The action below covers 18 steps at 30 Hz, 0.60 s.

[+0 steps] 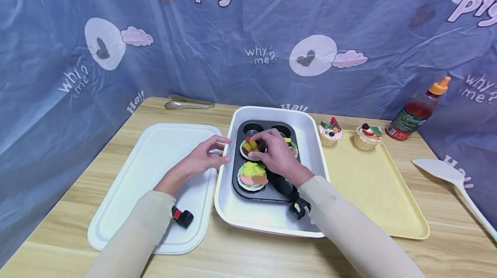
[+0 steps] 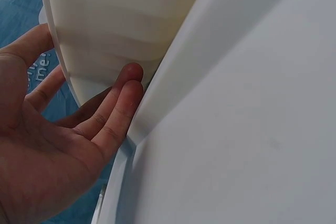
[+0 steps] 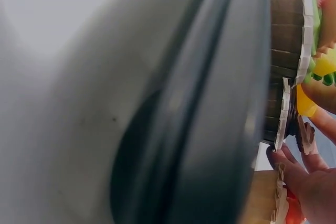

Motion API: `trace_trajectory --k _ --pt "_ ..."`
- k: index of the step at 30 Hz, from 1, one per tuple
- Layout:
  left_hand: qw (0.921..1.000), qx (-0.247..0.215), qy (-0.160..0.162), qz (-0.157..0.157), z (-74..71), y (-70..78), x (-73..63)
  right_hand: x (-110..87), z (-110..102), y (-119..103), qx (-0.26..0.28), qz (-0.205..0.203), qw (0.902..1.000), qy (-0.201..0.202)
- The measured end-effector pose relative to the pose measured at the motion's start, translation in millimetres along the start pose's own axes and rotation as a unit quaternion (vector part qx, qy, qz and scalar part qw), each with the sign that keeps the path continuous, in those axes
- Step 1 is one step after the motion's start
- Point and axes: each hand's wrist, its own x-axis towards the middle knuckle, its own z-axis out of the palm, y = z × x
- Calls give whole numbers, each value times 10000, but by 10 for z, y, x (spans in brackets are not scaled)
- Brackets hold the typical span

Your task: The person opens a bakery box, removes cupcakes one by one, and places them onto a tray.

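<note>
A dark muffin tin (image 1: pixel 268 198) lies inside a white basin (image 1: pixel 272 228). My right hand (image 1: pixel 277 150) reaches over the tin, thumb and forefinger around a fruit-topped cupcake (image 1: pixel 248 147) in the left column. In front of it sits a cupcake with yellow, pink and brown toppings (image 1: pixel 252 175). Another topped cupcake (image 1: pixel 293 147) is partly hidden behind the right hand. My left hand (image 1: pixel 202 155) is at the basin's left rim, fingers loosely extended; in the left wrist view its fingertips (image 2: pixel 135 72) are beside the basin's outer wall.
A white tray (image 1: pixel 128 209) lies left of the basin, with metal tongs (image 1: pixel 188 104) behind. At right, a yellow tray (image 1: pixel 372 183) has two cupcakes at its far edge, one with a strawberry (image 1: pixel 330 133). A sauce bottle (image 1: pixel 413 114) and white spatula (image 1: pixel 446 170) are farther right.
</note>
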Motion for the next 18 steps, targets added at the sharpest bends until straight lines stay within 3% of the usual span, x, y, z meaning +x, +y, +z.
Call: trace_trajectory --k 18 --pt "10000 -6 -37 1 -12 -18 14 -1 1 0 -50 -58 9999 107"
